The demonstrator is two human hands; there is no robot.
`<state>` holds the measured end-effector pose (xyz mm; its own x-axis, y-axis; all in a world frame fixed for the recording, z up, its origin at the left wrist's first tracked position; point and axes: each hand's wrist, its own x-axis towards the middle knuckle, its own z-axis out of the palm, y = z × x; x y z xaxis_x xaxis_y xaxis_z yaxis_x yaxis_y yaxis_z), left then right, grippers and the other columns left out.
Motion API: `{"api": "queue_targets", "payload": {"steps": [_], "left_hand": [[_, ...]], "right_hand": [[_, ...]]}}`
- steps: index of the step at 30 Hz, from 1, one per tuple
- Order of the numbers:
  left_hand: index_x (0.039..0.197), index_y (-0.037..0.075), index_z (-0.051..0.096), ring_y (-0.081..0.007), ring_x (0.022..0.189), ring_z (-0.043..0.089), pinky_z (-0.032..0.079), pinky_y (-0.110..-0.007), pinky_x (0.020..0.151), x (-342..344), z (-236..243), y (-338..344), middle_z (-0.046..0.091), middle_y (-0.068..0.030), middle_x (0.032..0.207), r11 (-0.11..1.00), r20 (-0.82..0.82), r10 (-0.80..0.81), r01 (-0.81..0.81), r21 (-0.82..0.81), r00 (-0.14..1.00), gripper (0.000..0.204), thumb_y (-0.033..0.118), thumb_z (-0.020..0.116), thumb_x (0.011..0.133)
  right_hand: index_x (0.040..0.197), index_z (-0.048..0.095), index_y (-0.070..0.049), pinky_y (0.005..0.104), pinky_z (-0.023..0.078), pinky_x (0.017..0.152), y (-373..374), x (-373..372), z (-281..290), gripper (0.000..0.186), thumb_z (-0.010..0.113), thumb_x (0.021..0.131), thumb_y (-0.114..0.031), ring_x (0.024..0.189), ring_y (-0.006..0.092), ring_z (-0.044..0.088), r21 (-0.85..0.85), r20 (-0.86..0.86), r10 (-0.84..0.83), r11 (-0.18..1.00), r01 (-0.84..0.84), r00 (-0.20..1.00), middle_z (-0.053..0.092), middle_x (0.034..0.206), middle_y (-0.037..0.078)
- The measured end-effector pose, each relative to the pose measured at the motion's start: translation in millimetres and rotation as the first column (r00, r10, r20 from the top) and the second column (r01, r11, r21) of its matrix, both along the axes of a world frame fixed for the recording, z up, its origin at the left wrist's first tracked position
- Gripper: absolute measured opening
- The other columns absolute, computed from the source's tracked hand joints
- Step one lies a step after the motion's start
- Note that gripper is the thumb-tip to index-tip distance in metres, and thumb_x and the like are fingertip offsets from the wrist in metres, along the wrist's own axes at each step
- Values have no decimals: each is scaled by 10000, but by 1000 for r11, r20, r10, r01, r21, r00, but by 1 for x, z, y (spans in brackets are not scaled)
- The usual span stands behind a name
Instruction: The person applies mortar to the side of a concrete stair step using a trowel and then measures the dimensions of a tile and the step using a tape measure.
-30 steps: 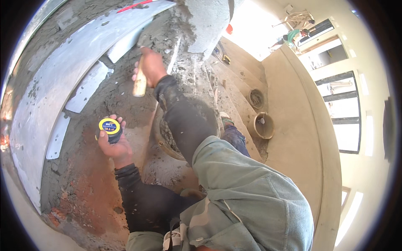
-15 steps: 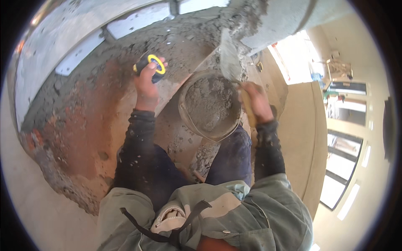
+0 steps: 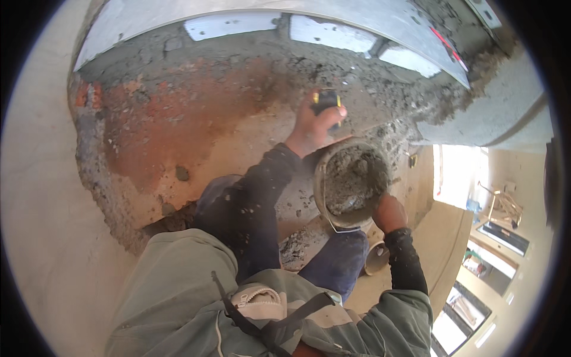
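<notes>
My left hand (image 3: 315,125) grips a black and yellow tape measure (image 3: 327,102) just above the bucket, over a rough, mortar-smeared ledge (image 3: 238,107). My right hand (image 3: 389,214) is closed at the right rim of the bucket (image 3: 323,172), on the trowel from the earlier frames, now mostly hidden in the grey mortar (image 3: 351,172). Beyond my left hand, a long pale panel (image 3: 137,24) runs above several white blocks (image 3: 330,33) set in wet mortar. My knees straddle the rubble below the bucket.
A pale curved surface (image 3: 488,116) is at right, a red tool (image 3: 446,46) on the panel's end. Another bucket (image 3: 376,259) stands lower beside smooth steps. Bright windows (image 3: 458,315) line the far wall. A pale plastered surface (image 3: 41,149) borders the left.
My right hand has come down from the upper mortar with the trowel into the bucket. The tape measure stays in my left hand. The camera's view has turned.
</notes>
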<state>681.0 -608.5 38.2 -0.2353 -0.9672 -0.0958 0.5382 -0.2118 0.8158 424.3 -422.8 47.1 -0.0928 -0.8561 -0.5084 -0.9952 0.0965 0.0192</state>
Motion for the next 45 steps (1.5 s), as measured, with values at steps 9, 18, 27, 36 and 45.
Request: {"api": "queue_targets", "payload": {"steps": [9, 18, 27, 36, 45], "left_hand": [[1058, 29, 592, -130, 823, 623, 507, -293, 731, 2, 9, -12, 665, -53, 940, 988, 112, 11, 7, -152, 994, 303, 155, 706, 807], [1224, -42, 525, -278, 965, 606, 510, -391, 833, 36, -28, -16, 612, -160, 1111, 881, 782, 419, 3, -474, 462, 644, 244, 841, 741], [1304, -48, 451, -398, 1199, 480, 374, -493, 1034, 68, -93, 3, 500, -242, 1254, 710, 743, 604, 228, -666, 287, 837, 297, 859, 660], [1320, -49, 419, -368, 1179, 468, 363, -463, 1035, 55, -75, 14, 472, -217, 1246, 822, 811, 465, 166, -544, 357, 831, 296, 836, 690], [1319, -67, 421, -389, 1194, 459, 370, -481, 1026, 32, -71, 20, 469, -233, 1253, 811, 825, 480, 207, -547, 299, 843, 300, 838, 686]], "right_hand": [[911, 644, 95, 446, 538, 595, 26, 27, -48, 263, 636, 822, -153, 594, 346, 661, 158, 504, -440, 893, 422, 743, 613, 636, 214], [880, 673, 83, 404, 511, 566, 93, 30, -76, 296, 658, 808, -204, 592, 296, 661, 79, 823, -423, 747, 661, 380, 643, 674, 191], [1042, 591, 38, 360, 500, 576, 89, 71, -26, 272, 574, 845, -149, 608, 164, 619, 463, 848, -435, 331, 822, -302, 592, 685, 98], [1237, 423, 22, 283, 502, 546, 16, 78, 85, 350, 519, 914, -72, 661, 153, 591, 331, 869, 396, -15, 944, -298, 541, 963, 87], [1274, 333, 36, 306, 523, 554, -139, 78, 69, 482, 632, 919, -97, 644, 178, 604, 156, 898, 408, -641, 751, 162, 542, 963, 137]]}}
